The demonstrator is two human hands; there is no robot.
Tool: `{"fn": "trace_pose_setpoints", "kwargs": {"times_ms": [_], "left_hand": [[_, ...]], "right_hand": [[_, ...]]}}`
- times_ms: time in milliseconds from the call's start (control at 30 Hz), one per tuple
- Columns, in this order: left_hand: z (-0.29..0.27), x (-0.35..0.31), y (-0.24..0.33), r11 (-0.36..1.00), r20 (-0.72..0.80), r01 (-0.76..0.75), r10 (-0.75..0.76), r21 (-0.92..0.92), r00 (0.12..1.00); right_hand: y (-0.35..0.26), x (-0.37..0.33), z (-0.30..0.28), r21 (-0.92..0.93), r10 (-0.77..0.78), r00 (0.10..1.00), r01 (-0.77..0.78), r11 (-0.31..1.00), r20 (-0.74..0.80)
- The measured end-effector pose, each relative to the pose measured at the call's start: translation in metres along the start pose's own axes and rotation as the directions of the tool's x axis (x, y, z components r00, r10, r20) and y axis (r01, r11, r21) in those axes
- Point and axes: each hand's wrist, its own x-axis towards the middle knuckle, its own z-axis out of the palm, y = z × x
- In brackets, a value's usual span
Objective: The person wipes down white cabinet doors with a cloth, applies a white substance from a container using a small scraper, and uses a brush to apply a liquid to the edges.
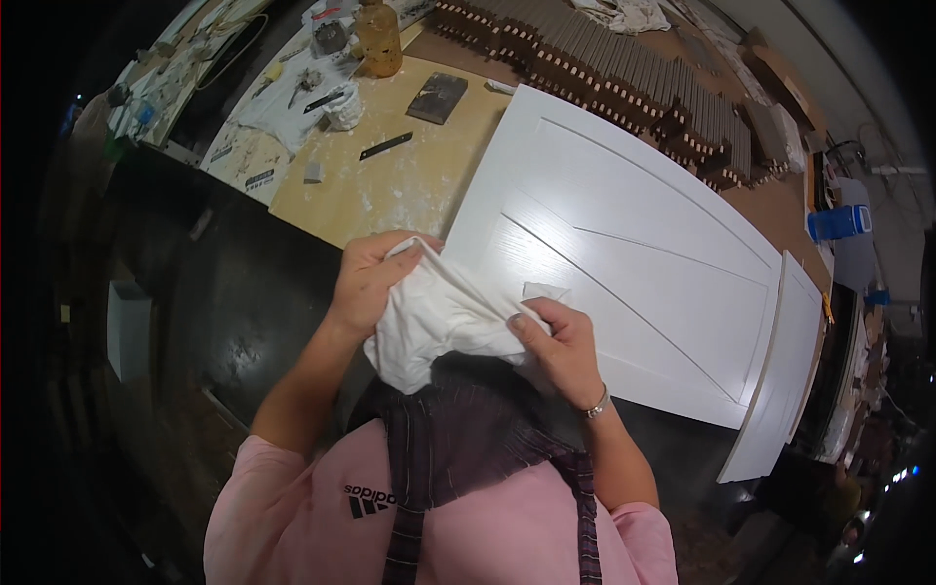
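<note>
A white cloth (444, 312) is stretched between my two hands in front of my apron. My left hand (370, 273) pinches its upper left edge, thumb on top. On the other side my right hand (561, 341) grips the cloth with thumb and fingers; a watch is on that wrist. Just beyond the cloth lies a white panelled door (624, 244) with thin diagonal grooves, flat on the table. A small whitish folded piece (548, 292) rests on the door close to my right hand.
Left of the door, a dusty board (331, 210) carries a dark block (438, 98), a black flat strip (386, 146) and a small grey block (312, 173). An amber jar (378, 39) stands behind. Rows of brown strips (604, 73) line the back. A second white panel (780, 361) leans at right.
</note>
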Motion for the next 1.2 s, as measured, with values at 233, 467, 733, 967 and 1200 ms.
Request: {"fn": "trace_pose_setpoints", "kwargs": {"times_ms": [233, 467, 733, 967, 1200], "left_hand": [[-0.061, 0.013, 0.024, 0.625, -0.007, -0.427, 0.569, 0.654, 0.822], [-0.023, -0.003, 0.012, 0.852, 0.243, -0.349, 0.270, 0.391, 0.932], [-0.064, -0.017, -0.013, 0.954, 0.045, 0.077, -0.067, -0.290, 0.997], [-0.109, -0.005, -0.024, 0.832, 0.001, 0.132, -0.157, -0.539, 0.988], [-0.147, 0.025, -0.007, 0.972, 0.141, 0.191, -0.171, -0.140, 0.975]], "right_hand": [[-0.015, 0.029, 0.025, -0.082, -0.054, 0.996, 0.060, 0.995, 0.068], [-0.081, 0.034, 0.085, 0.803, 0.170, 0.954, -0.301, 0.514, 0.248], [-0.061, 0.119, 0.067, 0.128, 0.041, 0.982, -0.065, 0.990, 0.187], [-0.086, 0.272, 0.106, 0.263, -0.048, 0.948, -0.039, 0.964, 0.313], [-0.063, 0.450, 0.177, -0.260, -0.332, 0.942, 0.310, 0.914, -0.042]]}}
